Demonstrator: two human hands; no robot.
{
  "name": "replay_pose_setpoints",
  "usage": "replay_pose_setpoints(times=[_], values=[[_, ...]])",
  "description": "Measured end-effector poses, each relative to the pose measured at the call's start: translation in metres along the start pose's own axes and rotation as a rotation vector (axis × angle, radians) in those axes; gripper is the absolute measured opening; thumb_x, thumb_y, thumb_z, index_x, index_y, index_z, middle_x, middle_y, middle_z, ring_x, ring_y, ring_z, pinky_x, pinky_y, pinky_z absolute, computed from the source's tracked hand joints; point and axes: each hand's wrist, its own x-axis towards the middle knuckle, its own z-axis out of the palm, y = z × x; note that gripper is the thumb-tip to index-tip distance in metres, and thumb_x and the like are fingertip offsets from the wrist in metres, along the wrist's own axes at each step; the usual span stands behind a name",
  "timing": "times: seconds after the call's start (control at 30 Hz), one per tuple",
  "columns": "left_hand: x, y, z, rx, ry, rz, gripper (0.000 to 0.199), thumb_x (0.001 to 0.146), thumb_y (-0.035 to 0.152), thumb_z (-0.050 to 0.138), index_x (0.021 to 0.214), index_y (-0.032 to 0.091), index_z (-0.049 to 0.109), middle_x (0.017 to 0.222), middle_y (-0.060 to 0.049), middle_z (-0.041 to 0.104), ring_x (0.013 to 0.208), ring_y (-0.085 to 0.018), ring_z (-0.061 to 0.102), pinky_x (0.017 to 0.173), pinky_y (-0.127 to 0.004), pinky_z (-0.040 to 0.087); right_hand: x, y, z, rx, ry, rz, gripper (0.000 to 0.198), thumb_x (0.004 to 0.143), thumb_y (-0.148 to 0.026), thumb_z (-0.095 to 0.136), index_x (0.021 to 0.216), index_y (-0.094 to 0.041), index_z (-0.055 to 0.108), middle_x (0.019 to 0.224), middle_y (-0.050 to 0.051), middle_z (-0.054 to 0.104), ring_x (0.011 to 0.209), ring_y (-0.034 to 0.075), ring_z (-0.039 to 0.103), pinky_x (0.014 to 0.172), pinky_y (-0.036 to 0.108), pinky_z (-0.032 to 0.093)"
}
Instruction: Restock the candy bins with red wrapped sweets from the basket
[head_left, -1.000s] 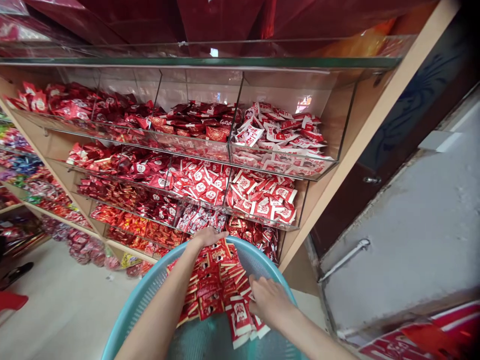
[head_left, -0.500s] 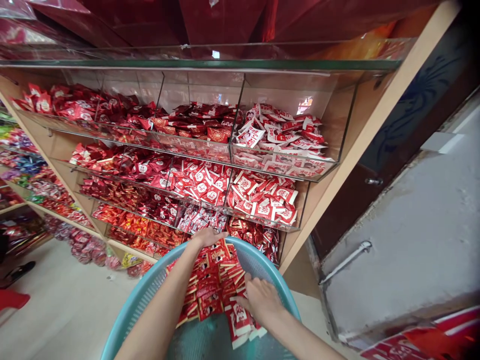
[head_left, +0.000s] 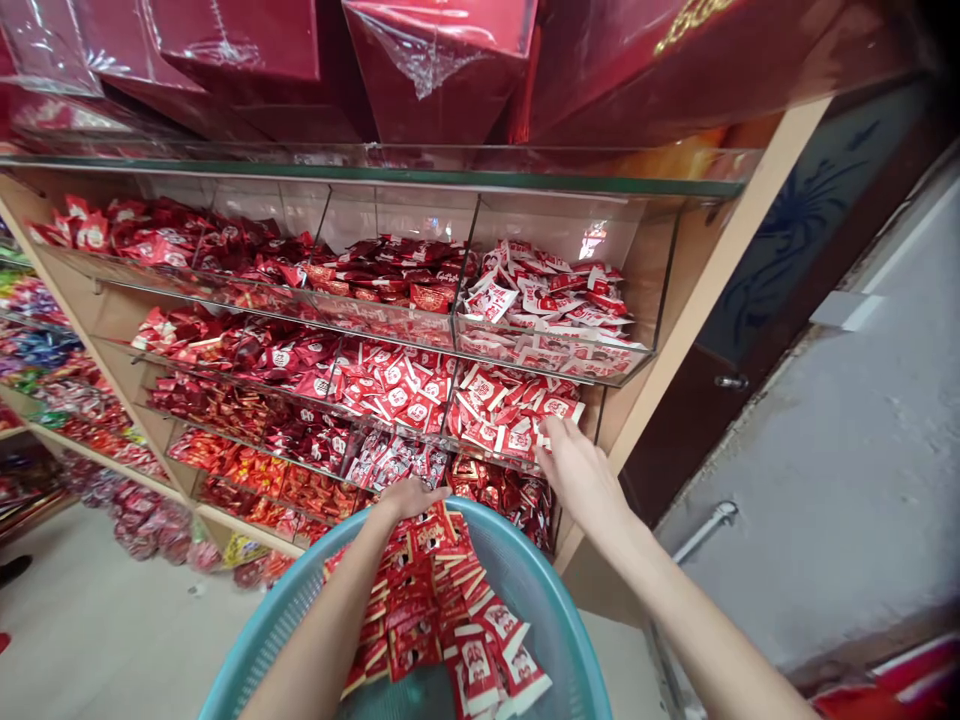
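The basket (head_left: pixel 540 610) is a teal mesh tub at the bottom centre, tipped toward the shelves. Red-and-white packets (head_left: pixel 435 610) lie in a loose heap along its middle, running from the far rim down toward the near side.

The left hand (head_left: pixel 411 497) rests on the far rim of the basket, fingers curled over the edge; it appears to grip the rim, though packets hide part of the fingers.

The right hand (head_left: pixel 577 470) is outside the basket, raised to the rightmost bin (head_left: pixel 517 415) of the second shelf. Its fingers are spread and touch the packets at the bin's front edge; nothing is clasped in it.

The shelf unit (head_left: pixel 697 300) has glass-fronted bins in tiers, all filled with red sweets. Above, dark red boxes (head_left: pixel 435 60) in clear wrap stand on a glass top. To the right is a grey wall (head_left: pixel 847 440) with a dark door (head_left: pixel 750 330) beside the unit.
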Motion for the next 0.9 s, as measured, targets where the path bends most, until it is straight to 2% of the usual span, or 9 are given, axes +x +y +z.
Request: replay_pose_setpoints(times=[0.1,0.2,0.37,0.47,0.7,0.9], values=[[0.000,0.002,0.000,-0.001,-0.007,-0.002,0.069,0.070,0.079,0.029,0.063,0.018,0.060,0.085,-0.012,0.065,0.089,-0.030,0.060,0.077,-0.036,0.043,0.027,0.005,-0.003,-0.116,0.039,0.097,0.024,0.089,-0.017,0.032,0.112,-0.015,0.039,0.112,0.016,0.051,0.084,0.024,0.063,0.065,0.033,0.043],[-0.001,0.006,-0.001,0.006,-0.003,-0.010,0.069,0.070,0.079,0.030,0.065,0.018,0.061,0.086,-0.012,0.065,0.091,-0.031,0.060,0.079,-0.037,0.044,0.047,0.008,-0.001,-0.121,0.013,0.159,0.029,0.086,-0.010,0.030,0.114,-0.012,0.037,0.108,0.018,0.054,0.091,0.028,0.062,0.068,0.035,0.045],[-0.006,0.010,-0.004,0.001,-0.004,-0.005,0.068,0.071,0.078,0.031,0.072,0.019,0.066,0.087,-0.011,0.066,0.092,-0.029,0.060,0.082,-0.036,0.043,0.059,0.014,0.005,-0.095,-0.061,0.189,0.033,0.085,-0.004,0.024,0.114,-0.011,0.038,0.104,0.018,0.058,0.095,0.027,0.061,0.074,0.035,0.046],[-0.008,0.011,-0.006,-0.004,-0.015,-0.009,0.068,0.071,0.078,0.032,0.076,0.020,0.067,0.086,-0.010,0.066,0.092,-0.029,0.060,0.082,-0.035,0.043,0.059,0.017,0.007,-0.113,-0.040,0.196,0.033,0.086,-0.005,0.023,0.116,-0.011,0.038,0.104,0.018,0.057,0.093,0.026,0.062,0.073,0.035,0.046],[-0.006,0.009,-0.005,0.006,-0.008,-0.003,0.069,0.070,0.079,0.030,0.071,0.019,0.065,0.086,-0.011,0.066,0.091,-0.028,0.060,0.081,-0.035,0.043,0.048,0.012,0.002,-0.154,0.033,0.166,0.029,0.085,-0.009,0.031,0.113,-0.012,0.038,0.101,0.016,0.053,0.086,0.028,0.063,0.066,0.035,0.047],[-0.002,0.006,-0.004,0.015,-0.004,-0.011,0.071,0.067,0.082,0.026,0.061,0.018,0.056,0.081,-0.011,0.065,0.083,-0.028,0.061,0.076,-0.036,0.044,0.016,0.005,-0.018,-0.132,0.034,0.118,0.024,0.085,-0.017,0.039,0.109,-0.013,0.038,0.102,0.013,0.050,0.081,0.026,0.062,0.061,0.032,0.041]])
